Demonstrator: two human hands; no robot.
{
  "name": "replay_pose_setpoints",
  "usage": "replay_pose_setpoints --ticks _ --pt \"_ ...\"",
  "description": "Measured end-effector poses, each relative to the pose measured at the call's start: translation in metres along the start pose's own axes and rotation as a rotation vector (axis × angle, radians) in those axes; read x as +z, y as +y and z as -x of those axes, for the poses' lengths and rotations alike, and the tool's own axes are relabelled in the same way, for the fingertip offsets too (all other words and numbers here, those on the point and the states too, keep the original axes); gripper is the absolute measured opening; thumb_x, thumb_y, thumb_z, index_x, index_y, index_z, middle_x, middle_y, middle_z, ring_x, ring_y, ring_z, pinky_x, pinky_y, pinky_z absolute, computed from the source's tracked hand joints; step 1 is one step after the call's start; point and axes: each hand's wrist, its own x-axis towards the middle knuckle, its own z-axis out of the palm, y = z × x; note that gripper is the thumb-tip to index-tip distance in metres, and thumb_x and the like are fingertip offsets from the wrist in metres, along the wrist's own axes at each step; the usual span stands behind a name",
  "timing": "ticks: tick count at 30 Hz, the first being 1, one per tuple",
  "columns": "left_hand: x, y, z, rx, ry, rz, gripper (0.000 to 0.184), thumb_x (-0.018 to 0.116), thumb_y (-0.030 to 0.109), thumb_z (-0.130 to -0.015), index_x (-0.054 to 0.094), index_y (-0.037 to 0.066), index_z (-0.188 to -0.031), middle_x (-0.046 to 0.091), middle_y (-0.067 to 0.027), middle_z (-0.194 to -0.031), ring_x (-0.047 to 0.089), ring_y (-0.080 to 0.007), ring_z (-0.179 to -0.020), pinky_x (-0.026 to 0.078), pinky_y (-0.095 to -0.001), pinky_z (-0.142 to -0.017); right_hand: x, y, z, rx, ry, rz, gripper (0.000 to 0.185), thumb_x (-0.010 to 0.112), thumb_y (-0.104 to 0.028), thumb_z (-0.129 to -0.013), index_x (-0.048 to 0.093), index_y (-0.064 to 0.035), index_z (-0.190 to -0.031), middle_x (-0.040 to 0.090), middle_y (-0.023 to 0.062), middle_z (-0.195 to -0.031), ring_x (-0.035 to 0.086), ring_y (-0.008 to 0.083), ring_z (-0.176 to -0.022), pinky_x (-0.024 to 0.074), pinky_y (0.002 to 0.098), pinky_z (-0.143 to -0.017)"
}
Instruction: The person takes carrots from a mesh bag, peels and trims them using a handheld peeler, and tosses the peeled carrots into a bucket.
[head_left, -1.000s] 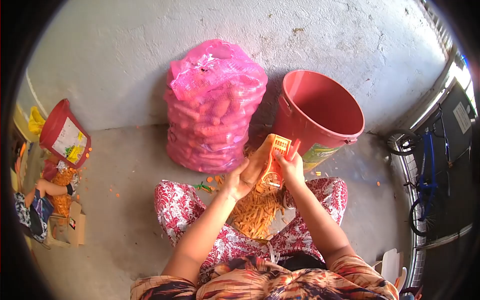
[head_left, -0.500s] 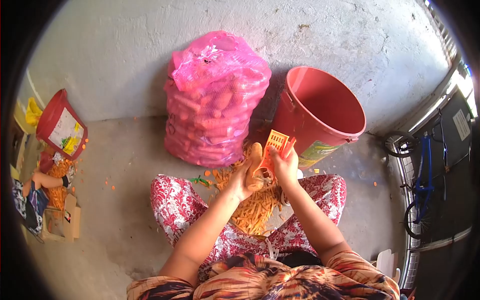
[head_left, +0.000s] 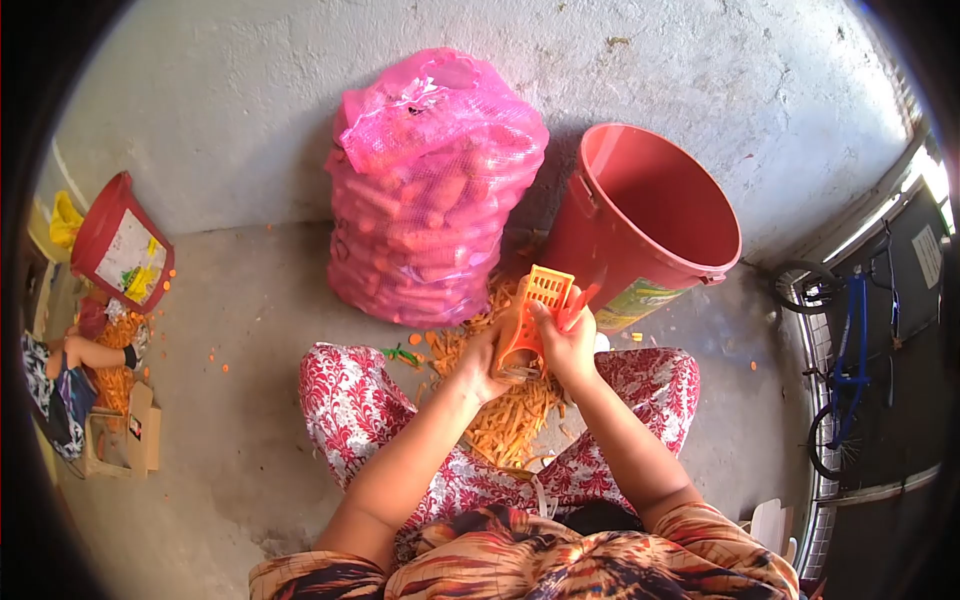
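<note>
My left hand [head_left: 485, 368] is closed around a carrot [head_left: 510, 330], held pointing away from me above my lap. My right hand [head_left: 570, 342] grips an orange plastic peeler [head_left: 549, 287] with a slotted end, its thumb on top. The peeler lies against the carrot and hides much of it; whether the blade touches the skin I cannot make out. Under both hands, between my crossed legs, a heap of carrot peelings [head_left: 510, 425] covers the floor.
A pink mesh sack [head_left: 420, 230] full of carrots leans by the wall. Right of it stands a big red bucket [head_left: 590, 235]. Far left are another red bucket [head_left: 112, 240], a cardboard box [head_left: 143, 435] and another person's leg [head_left: 100, 352]. A blue bicycle [head_left: 850, 350] is at right.
The peeler has shifted toward my left hand and now overlaps the carrot, which showed more fully before. My hands have come closer together.
</note>
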Motion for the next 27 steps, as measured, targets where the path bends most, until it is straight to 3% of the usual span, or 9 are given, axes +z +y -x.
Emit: replay_pose_setpoints --ticks 6,8,12,18,20,23,24,25,27 --pt "0.005 0.003 0.006 -0.054 -0.105 0.032 0.031 0.04 0.034 -0.088 0.053 0.009 -0.101 0.06 -0.0048 -0.088 0.059 -0.0183 -0.078 0.05 -0.034 -0.064 0.002 0.0 0.002 -0.064 -0.04 0.108 0.021 0.061 -0.01 -0.077 0.049 0.0 -0.09 0.061 0.0101 -0.073 0.06 0.0137 -0.066 0.0474 0.0273 -0.059" --pt "0.003 0.001 0.009 -0.046 -0.094 -0.039 0.036 0.04 0.037 -0.088 0.051 0.008 -0.105 0.059 -0.0046 -0.09 0.058 -0.0156 -0.077 0.048 -0.0292 -0.061 0.003 -0.001 0.002 -0.068 -0.053 0.155 0.022 0.062 -0.011 -0.077 0.048 0.0002 -0.09 0.06 0.013 -0.072 0.061 0.0178 -0.065 0.0471 0.0291 -0.058" --pt "-0.008 -0.002 0.002 0.005 0.046 -0.168 0.039 0.04 0.041 -0.087 0.052 0.008 -0.104 0.06 -0.0046 -0.086 0.058 -0.0125 -0.07 0.047 -0.025 -0.053 0.004 0.001 0.006 -0.108 -0.056 0.313 0.03 0.064 -0.016 -0.075 0.045 0.0004 -0.091 0.057 0.0207 -0.071 0.059 0.0361 -0.066 0.045 0.0366 -0.055" --pt "0.005 0.007 0.005 0.08 0.113 -0.342 0.04 0.04 0.041 -0.087 0.053 0.006 -0.102 0.06 -0.0062 -0.083 0.058 -0.0121 -0.066 0.046 -0.0257 -0.05 -0.003 0.003 -0.001 -0.206 -0.068 0.422 0.028 0.063 -0.014 -0.075 0.046 -0.0002 -0.091 0.058 0.0202 -0.074 0.059 0.0355 -0.073 0.0457 0.0359 -0.06" --pt "0.003 0.002 0.017 0.023 0.102 -0.424 0.04 0.038 0.04 -0.089 0.051 0.006 -0.105 0.06 -0.0088 -0.084 0.059 -0.0156 -0.068 0.049 -0.0297 -0.054 -0.013 0.012 -0.033 -0.398 0.175 0.375 0.023 0.062 -0.01 -0.075 0.046 -0.0008 -0.088 0.058 0.018 -0.071 0.06 0.0279 -0.067 0.0455 0.0346 -0.059" --pt "-0.003 -0.009 0.025 -0.062 0.09 -0.378 0.041 0.034 0.041 -0.09 0.049 0.006 -0.106 0.06 -0.0102 -0.08 0.059 -0.0173 -0.063 0.05 -0.0314 -0.05 -0.064 0.051 -0.105 -0.19 0.621 0.657 0.025 0.059 -0.018 -0.079 0.041 -0.0003 -0.077 0.055 0.019 -0.064 0.059 0.0288 -0.059 0.0444 0.0386 -0.052" --pt "-0.003 -0.008 0.025 -0.065 0.084 -0.36 0.041 0.034 0.041 -0.089 0.049 0.006 -0.106 0.06 -0.0101 -0.08 0.059 -0.0175 -0.062 0.05 -0.0314 -0.05 -0.074 0.031 -0.112 -0.025 0.686 0.539 0.024 0.056 -0.019 -0.081 0.042 0.0001 -0.078 0.056 0.0188 -0.065 0.058 0.0291 -0.059 0.044 0.0404 -0.052" --pt "-0.002 -0.005 0.022 -0.061 0.073 -0.343 0.041 0.034 0.041 -0.089 0.049 0.006 -0.106 0.06 -0.0099 -0.08 0.059 -0.0176 -0.062 0.049 -0.0314 -0.049 -0.086 0.035 -0.124 -0.149 0.78 0.512 0.022 0.057 -0.017 -0.081 0.042 -0.0002 -0.078 0.055 0.017 -0.064 0.057 0.0276 -0.056 0.0441 0.0387 -0.052" --pt "-0.012 0.0 0.013 -0.037 0.009 -0.232 0.04 0.038 0.04 -0.088 0.048 0.006 -0.107 0.059 -0.0094 -0.084 0.059 -0.0184 -0.065 0.05 -0.0323 -0.053 -0.087 0.027 -0.118 -0.215 0.658 0.422 0.019 0.058 -0.015 -0.08 0.045 -0.0007 -0.082 0.056 0.0138 -0.067 0.057 0.022 -0.059 0.045 0.035 -0.055"
